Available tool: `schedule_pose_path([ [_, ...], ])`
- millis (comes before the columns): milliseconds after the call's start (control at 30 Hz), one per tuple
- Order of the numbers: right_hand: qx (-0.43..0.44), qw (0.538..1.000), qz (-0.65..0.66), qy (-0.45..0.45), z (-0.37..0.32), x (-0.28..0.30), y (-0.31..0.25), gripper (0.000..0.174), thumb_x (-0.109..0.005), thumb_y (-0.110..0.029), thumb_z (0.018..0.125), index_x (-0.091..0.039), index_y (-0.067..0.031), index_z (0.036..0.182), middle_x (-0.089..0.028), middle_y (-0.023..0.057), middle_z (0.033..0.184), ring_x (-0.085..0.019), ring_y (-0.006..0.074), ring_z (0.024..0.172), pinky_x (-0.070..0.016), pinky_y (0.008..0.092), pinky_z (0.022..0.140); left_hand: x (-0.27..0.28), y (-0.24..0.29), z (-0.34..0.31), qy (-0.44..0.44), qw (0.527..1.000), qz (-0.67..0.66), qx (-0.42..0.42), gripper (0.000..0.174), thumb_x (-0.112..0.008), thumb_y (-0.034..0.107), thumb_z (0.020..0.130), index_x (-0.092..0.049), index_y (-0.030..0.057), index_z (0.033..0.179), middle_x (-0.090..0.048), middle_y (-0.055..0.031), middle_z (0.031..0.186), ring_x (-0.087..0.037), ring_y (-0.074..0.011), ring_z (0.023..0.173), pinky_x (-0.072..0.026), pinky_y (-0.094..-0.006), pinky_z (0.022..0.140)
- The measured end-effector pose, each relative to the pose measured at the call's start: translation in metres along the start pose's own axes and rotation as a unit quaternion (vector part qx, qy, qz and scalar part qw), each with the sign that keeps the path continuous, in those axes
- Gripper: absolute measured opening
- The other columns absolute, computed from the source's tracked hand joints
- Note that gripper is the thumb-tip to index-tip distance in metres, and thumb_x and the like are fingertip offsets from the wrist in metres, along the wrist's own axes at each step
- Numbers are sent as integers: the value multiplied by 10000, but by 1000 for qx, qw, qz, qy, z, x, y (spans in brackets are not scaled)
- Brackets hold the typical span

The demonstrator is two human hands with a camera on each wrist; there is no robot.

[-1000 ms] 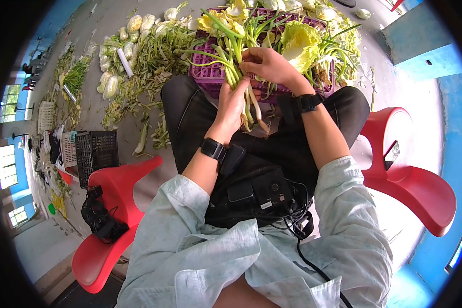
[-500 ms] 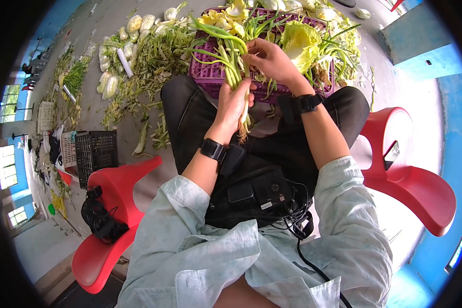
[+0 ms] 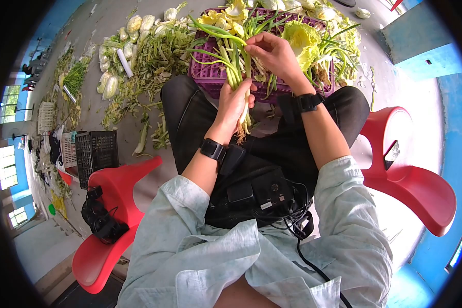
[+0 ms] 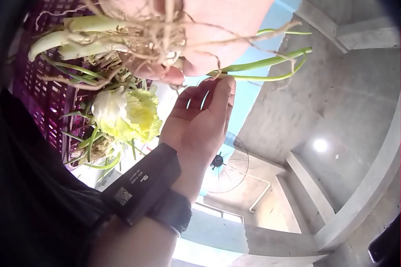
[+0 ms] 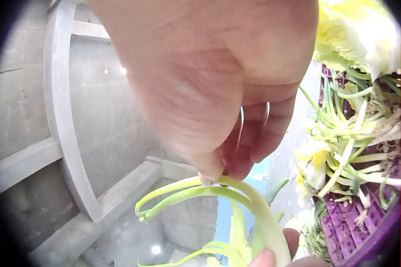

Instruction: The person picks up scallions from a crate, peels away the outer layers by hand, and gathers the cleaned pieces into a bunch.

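Note:
My left hand (image 3: 232, 101) grips a bunch of spring onions (image 3: 234, 69) by the pale lower stalks, above my lap. Their stringy roots (image 4: 160, 38) hang below the fist, large in the left wrist view. Higher up the bunch, my right hand (image 3: 277, 56) pinches a bent, yellowish-green leaf (image 5: 232, 182) between thumb and fingertips. Under and beyond the hands stands an upturned-looking purple crate (image 3: 204, 70), with more spring onions (image 5: 351, 138) and a yellow-green cabbage leaf (image 3: 299, 45) on top.
Heaps of leaf trimmings (image 3: 164, 54) and whole cabbages (image 3: 110, 86) lie on the floor to the left. Red stools (image 3: 113, 197) stand at both sides, with a black crate (image 3: 96, 154) behind the left one. Cabled devices (image 3: 269, 190) rest on my lap.
My right hand has moved from the stalks near the left thumb up to the leaves. One thick stalk that stuck out at the lower right now lies in line with the bunch.

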State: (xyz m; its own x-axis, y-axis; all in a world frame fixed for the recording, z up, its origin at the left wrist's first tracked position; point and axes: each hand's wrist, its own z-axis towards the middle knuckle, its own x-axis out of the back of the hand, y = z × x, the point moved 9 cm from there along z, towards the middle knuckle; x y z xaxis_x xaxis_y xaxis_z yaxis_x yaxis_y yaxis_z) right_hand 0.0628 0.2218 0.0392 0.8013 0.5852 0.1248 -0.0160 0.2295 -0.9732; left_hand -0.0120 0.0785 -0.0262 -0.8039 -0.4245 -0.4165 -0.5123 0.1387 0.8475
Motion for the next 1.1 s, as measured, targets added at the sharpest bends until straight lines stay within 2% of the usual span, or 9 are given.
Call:
schedule_pose_path([
  [200, -5, 999, 31, 22, 2, 3, 2, 192, -697, -122, 976, -694, 11, 1115, -746, 46, 997, -686, 101, 913, -550, 256, 827, -1, 1, 0, -9, 1000, -5, -1, 260, -633, 176, 1006, -532, 63, 1217, -609, -57, 891, -560, -106, 644, -473, -262, 560],
  [400, 15, 993, -46, 107, 3, 21, 8, 247, -744, -184, 931, -686, -15, 1101, -734, 64, 929, -670, 109, 806, -540, 269, 740, 0, 1, 1, -9, 1000, 0, -5, 262, -633, 188, 1010, -549, 56, 1219, -610, -56, 894, -562, -104, 651, -478, -262, 568],
  [500, -25, 990, -87, 108, 4, 28, 14, 280, -732, -174, 889, -688, -30, 1125, -721, 75, 920, -661, 112, 774, -535, 272, 725, 0, 0, 0, -2, 1000, -3, -3, 255, -629, 190, 1012, -552, 53, 1212, -611, -55, 897, -563, -104, 652, -481, -262, 571],
  [600, -93, 974, -186, 85, 0, 31, 17, 340, -648, -111, 866, -684, -41, 1197, -742, 128, 1018, -715, 187, 886, -554, 319, 808, 1, 1, 1, -9, 1000, 5, -9, 251, -625, 191, 1014, -551, 52, 1210, -612, -54, 895, -562, -102, 653, -482, -260, 573],
  [700, 39, 958, -254, 127, 0, 32, 23, 423, -572, -72, 849, -674, -48, 1259, -734, 181, 1132, -722, 269, 1048, -543, 369, 921, 2, 0, 1, -1, 1000, 5, -9, 246, -622, 193, 1016, -553, 50, 1204, -613, -54, 890, -562, -101, 652, -483, -257, 573],
  [800, 32, 977, -184, 106, 5, 33, 30, 488, -521, 35, 863, -637, -38, 1331, -688, 167, 1307, -629, 270, 1275, -492, 350, 1049, 2, -1, 2, -3, 1000, 7, -6, 238, -619, 193, 1017, -558, 50, 1197, -615, -53, 884, -564, -100, 651, -484, -254, 569],
  [900, 3, 979, -173, 106, 8, 36, 30, 432, -545, 18, 893, -634, -6, 1316, -714, 143, 1260, -670, 228, 1204, -514, 324, 1014, 3, -1, 2, -3, 1000, 7, -7, 231, -620, 191, 1017, -564, 49, 1190, -621, -54, 886, -571, -100, 654, -488, -253, 567],
  [1000, -59, 992, -89, 67, 8, 32, 37, 331, -566, -39, 964, -644, 26, 1280, -727, 139, 1225, -689, 202, 1151, -531, 303, 983, 5, -1, 2, 6, 1000, 22, -6, 221, -625, 193, 1015, -571, 53, 1178, -635, -56, 900, -585, -99, 663, -504, -253, 575],
  [1100, -48, 997, -37, 56, 10, 24, 40, 318, -565, -115, 966, -683, 31, 1223, -764, 134, 1109, -730, 168, 1014, -549, 280, 898, 4, -1, 1, 15, 999, 28, -7, 255, -636, 205, 1014, -575, 58, 1214, -653, -60, 926, -605, -100, 686, -530, -255, 599],
])
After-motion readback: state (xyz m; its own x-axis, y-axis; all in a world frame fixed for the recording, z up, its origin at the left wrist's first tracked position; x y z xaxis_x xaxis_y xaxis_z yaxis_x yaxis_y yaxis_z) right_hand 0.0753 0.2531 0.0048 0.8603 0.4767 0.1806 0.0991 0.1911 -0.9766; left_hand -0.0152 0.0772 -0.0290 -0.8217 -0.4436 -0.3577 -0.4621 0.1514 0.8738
